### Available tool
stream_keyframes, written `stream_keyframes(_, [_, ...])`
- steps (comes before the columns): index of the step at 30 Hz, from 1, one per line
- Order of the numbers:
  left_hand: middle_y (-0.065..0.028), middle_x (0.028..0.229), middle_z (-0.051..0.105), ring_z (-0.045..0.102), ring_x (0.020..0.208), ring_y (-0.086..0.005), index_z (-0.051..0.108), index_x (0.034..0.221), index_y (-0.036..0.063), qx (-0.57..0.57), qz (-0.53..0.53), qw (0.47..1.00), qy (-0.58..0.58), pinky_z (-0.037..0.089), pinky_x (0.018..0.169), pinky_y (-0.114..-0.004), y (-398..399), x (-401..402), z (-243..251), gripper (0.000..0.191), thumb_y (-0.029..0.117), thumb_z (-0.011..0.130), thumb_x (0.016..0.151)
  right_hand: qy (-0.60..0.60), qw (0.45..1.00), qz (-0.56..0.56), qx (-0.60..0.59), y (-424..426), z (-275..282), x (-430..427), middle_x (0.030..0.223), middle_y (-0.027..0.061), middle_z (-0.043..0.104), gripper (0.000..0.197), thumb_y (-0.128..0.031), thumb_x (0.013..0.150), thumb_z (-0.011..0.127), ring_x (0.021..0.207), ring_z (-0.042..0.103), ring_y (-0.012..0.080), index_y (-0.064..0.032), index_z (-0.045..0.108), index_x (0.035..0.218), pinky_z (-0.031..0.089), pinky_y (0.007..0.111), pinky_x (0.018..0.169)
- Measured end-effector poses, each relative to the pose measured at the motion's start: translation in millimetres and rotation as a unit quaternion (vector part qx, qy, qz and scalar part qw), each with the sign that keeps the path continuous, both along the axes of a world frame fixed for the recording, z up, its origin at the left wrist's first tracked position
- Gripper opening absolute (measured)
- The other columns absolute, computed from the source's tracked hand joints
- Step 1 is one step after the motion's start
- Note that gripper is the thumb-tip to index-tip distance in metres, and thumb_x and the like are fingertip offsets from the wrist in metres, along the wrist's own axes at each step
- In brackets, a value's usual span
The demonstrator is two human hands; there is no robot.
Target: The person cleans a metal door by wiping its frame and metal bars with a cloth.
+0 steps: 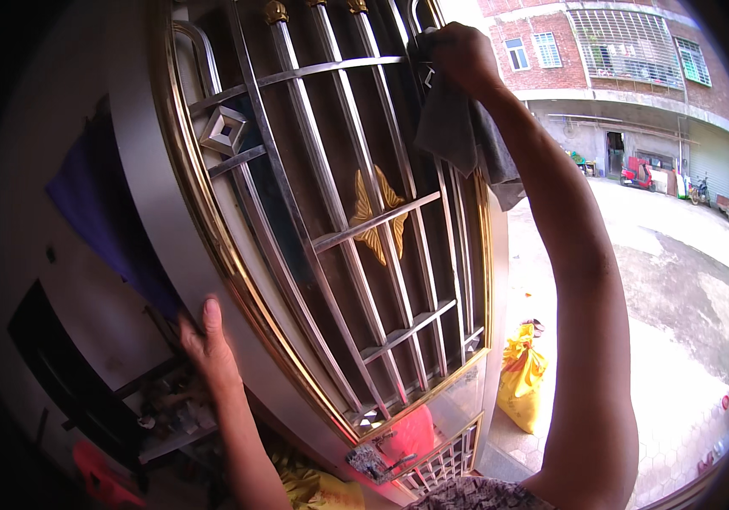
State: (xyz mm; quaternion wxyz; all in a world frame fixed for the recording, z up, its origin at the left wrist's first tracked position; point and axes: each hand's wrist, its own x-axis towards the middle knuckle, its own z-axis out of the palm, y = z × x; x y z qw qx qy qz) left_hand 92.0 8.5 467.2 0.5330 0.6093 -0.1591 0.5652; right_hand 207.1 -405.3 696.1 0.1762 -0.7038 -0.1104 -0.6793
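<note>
A metal door (148, 166) with silver bars (313, 134) and gold-coloured trim stands before me. High on its right side, my right hand (466, 57) holds a grey cloth (450, 131) against the bars, and the cloth hangs down below the fingers. My left hand (208, 341) rests on the door's left edge, thumb on its face; its other fingers are mostly hidden behind the edge. A gold leaf-shaped ornament (377, 217) sits at the middle of the grille, and a silver diamond-shaped one (224, 131) at the upper left.
Tied yellow sacks (520, 389) stand outside on the paving to the right. Beyond lie a concrete yard, a red scooter (638, 174) and a brick building (555, 44). Indoors at left are a purple cloth (106, 197), a cluttered shelf (180, 440) and a red plastic object (100, 478).
</note>
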Motion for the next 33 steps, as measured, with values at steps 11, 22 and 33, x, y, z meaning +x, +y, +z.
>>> stream_keyframes(11, [-0.0173,0.116,0.057,0.053,0.103,-0.0235,0.050,0.121,-0.0089,-0.012,-0.026,1.000,0.009,0.041,0.094,-0.034,0.0,2.5,-0.8,0.058,0.038,0.062,0.089,0.022,0.980,0.196,0.007,13.9,16.6,14.5,0.081,0.0128,0.067,0.027,-0.009,0.076,0.061,0.075,0.065,0.0227,-0.0031,0.063,0.102,0.051,0.036,0.070])
stream_keyframes(22, [-0.0164,0.118,0.056,0.052,0.106,-0.0238,0.049,0.122,-0.0084,0.003,-0.007,1.000,0.018,0.040,0.095,-0.034,4.3,6.1,-2.0,0.059,0.039,0.061,0.090,-0.224,0.953,0.157,0.127,-18.5,20.2,-1.8,0.072,0.0049,0.067,0.024,-0.031,0.085,0.059,0.069,0.065,0.0218,-0.0110,0.069,0.078,0.050,0.037,0.063])
stream_keyframes(33, [-0.0107,0.119,0.056,0.054,0.105,-0.0185,0.051,0.122,-0.0060,-0.038,-0.060,0.997,0.008,0.041,0.093,-0.030,5.2,6.4,-5.1,0.052,0.038,0.054,0.094,-0.246,0.965,0.032,-0.080,-32.7,-6.5,55.2,0.121,0.0173,0.057,0.039,-0.022,0.089,0.052,0.111,0.055,0.0359,-0.0082,0.050,0.125,0.044,0.045,0.092])
